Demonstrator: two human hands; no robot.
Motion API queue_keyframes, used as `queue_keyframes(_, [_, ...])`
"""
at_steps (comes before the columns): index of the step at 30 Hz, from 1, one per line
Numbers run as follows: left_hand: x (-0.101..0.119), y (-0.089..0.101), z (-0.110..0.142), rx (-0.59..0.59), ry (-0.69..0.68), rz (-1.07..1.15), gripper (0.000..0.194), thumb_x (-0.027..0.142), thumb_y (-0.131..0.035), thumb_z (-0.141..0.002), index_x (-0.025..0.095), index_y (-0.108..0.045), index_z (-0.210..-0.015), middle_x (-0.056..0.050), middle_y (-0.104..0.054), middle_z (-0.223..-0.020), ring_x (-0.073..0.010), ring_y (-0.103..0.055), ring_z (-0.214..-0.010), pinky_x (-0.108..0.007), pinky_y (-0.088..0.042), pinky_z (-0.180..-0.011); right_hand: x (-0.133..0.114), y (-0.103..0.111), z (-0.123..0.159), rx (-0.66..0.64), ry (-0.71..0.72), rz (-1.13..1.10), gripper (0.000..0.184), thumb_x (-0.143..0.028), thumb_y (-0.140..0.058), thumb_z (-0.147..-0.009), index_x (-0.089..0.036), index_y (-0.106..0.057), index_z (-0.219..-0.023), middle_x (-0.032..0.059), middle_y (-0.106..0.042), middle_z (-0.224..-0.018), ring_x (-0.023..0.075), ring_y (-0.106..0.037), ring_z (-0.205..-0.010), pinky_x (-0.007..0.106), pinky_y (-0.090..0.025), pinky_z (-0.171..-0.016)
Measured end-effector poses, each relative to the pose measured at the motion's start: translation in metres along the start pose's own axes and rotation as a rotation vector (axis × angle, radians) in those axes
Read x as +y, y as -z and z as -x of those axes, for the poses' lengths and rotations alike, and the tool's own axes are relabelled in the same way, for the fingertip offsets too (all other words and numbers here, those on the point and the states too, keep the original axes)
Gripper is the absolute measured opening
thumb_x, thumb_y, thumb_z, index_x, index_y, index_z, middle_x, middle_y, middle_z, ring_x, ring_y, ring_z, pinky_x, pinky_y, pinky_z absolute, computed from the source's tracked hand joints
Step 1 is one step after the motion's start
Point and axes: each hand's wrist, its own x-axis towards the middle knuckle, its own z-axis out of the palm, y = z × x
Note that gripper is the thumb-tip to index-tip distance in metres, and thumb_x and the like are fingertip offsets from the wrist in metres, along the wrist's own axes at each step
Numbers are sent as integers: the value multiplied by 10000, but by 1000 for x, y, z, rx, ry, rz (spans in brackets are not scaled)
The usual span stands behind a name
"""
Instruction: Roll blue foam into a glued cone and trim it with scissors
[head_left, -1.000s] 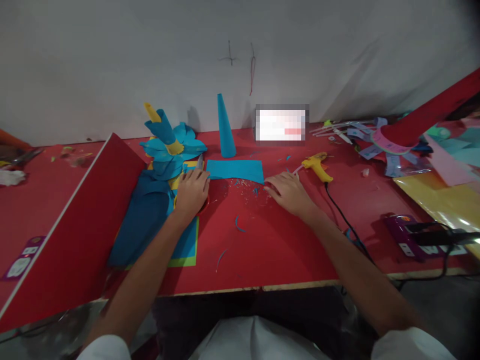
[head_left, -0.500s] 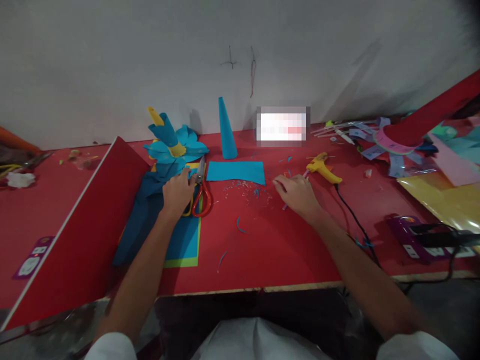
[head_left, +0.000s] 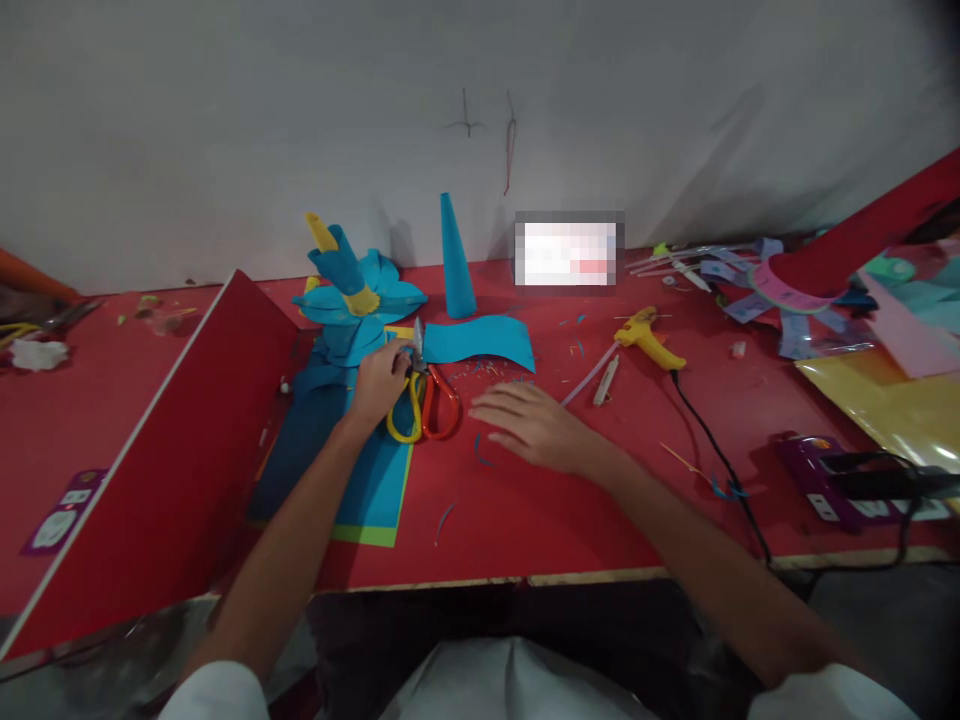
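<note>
My left hand [head_left: 384,382] is closed at the blade end of a pair of scissors [head_left: 429,405] with one yellow and one red handle loop. The loops point toward me. Beside the blades lies a blue paper strip [head_left: 480,340], its middle bowed upward. My right hand [head_left: 529,425] hovers low over the red table, fingers stretched out toward the left, holding nothing. Behind the strip stands a tall blue paper cone [head_left: 456,265]. A blue paper flower [head_left: 360,300] with a yellow centre sits behind my left hand. Blue and green sheets [head_left: 371,500] lie under my left forearm.
A yellow glue gun [head_left: 651,340] with a trailing cord and a small cutter [head_left: 606,382] lie to the right. Paper scraps [head_left: 484,450] are scattered in the middle. A red board [head_left: 172,450] leans at the left. A purple power strip [head_left: 817,475] sits right.
My left hand has shifted right with the scissors, reaching the blue strip, which now bows upward. My right hand has moved left with its fingers extended, uncovering the cutter.
</note>
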Motion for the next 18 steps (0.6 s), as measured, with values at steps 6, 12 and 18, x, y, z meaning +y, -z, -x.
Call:
queue_keyframes(6, [-17, -6, -4, 29, -35, 70, 310, 265, -453, -1012, 187, -688, -1199, -125, -744, -1182, -243, -717, -1045, -374, -572, -960, -32, -25, -11, -164, 97, -17, 706, -583, -443, -1091, -208, -366, -1685, 122, -488, -1682, 353, -348, -1600, 581, -328, -1285])
queue_keyframes(12, [-28, -7, -7, 21, -48, 78, 362, 220, -471, -961, 155, -651, -1268, -138, -713, -1185, -247, -689, -1061, -393, -563, -990, -23, -28, -13, -42, 58, 66, 474, -428, -554, -1082, -166, -617, -1473, 164, -699, -1364, 303, -589, -1325, 502, -433, -1193])
queue_keyframes(18, [-37, -1, -10, 10, -38, -47, 373, 194, -482, -940, 173, -653, -1271, -142, -671, -1235, -276, -660, -1075, -431, -548, -1018, -20, -23, -9, 118, 91, 167, 207, -279, -610, -1064, -142, -709, -1183, 85, -699, -954, 248, -611, -950, 387, -496, -902])
